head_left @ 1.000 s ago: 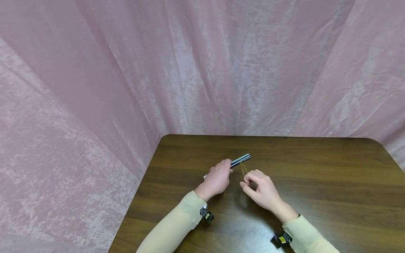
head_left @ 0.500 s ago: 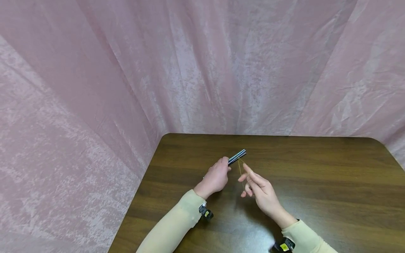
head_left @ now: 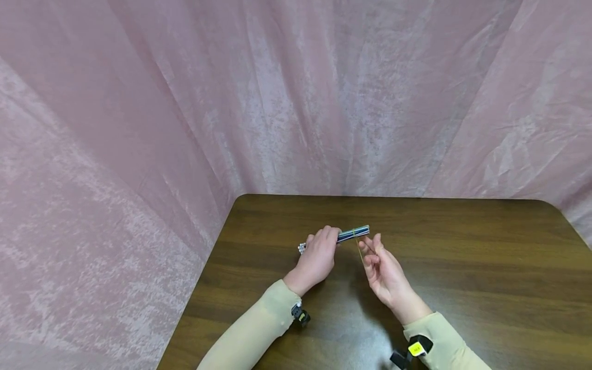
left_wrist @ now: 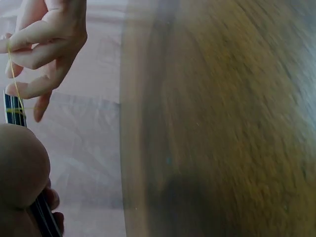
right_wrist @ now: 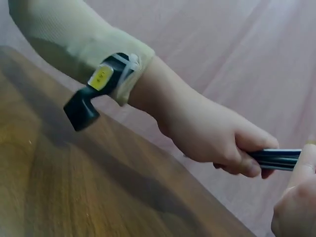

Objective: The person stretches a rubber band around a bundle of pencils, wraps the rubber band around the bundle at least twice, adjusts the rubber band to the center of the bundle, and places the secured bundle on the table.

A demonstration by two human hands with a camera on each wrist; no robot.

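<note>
**Right hand turned palm-up beside the bundle; band partly on, one length off**

Since the frame half a second earlier, the right hand [head_left: 386, 275] has rolled over and its fingers have come up close to the rods. The bundle of slim, dark-and-white striped rods [head_left: 353, 234] has swung to a flatter slant, and its cluster of white-looking ends [head_left: 302, 248] now shows beyond the left hand [head_left: 315, 257].

Holding: the left hand is wrapped around the bundle, which is held up off the brown wood-grain worktop [head_left: 462, 257], its free end towards the right hand. The right hand's fingers are spread and loosely bent, with the thin yellow elastic-looking band [head_left: 360, 252] running to them.

Done: the left wrist view shows the band crossing the rods as a yellow wrap [left_wrist: 15, 110] near the free end. Number of turns cannot be told.

Left, by judgement: the binding looks part-way. A length of band is stretched between rods and fingers, not yet lying against the bundle. Whether the wrap is tight cannot be told. The rods sit together with ends roughly even.
</note>
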